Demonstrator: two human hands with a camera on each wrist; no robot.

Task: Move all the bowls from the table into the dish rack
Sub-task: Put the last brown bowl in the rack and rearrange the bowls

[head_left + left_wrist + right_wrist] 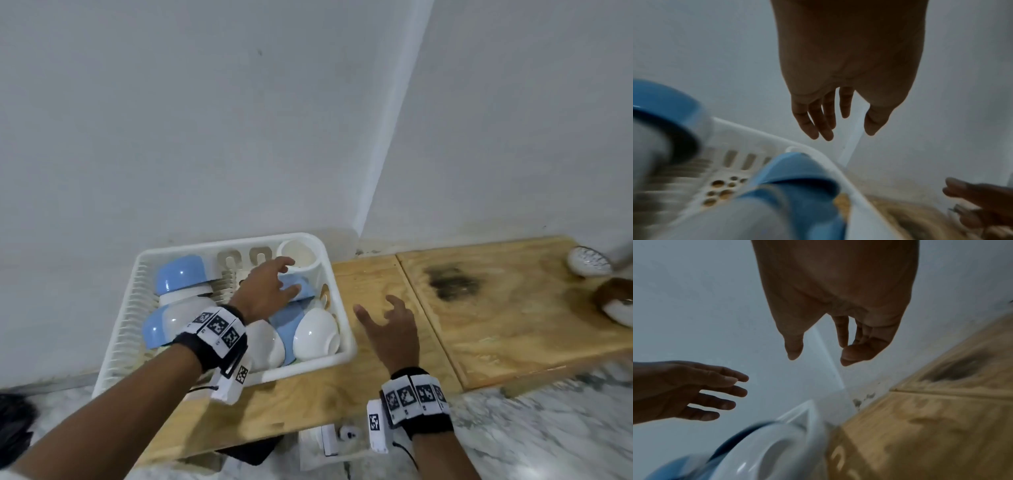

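Head view: the white dish rack [337, 356] holds blue and white bowls [317, 334], a white cup [298, 255] in its far corner. Left hand [265, 293] hovers over them, fingers loose, holding nothing. Right hand [394, 327] spreads slack above bare wooden table [376, 284] beside the rack's right rim.

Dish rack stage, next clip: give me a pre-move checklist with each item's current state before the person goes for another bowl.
1. Left hand empty: ok, fingers spread above the blue bowl, holding nothing.
2. Right hand empty: ok, open over the wooden table.
3. Bowls left on the table: not ok, two sit at the far right edge.
4. Dish rack has room: cannot tell, already crowded with tilted bowls.
5. Path to the remaining bowls clear: ok, only bare wood between.
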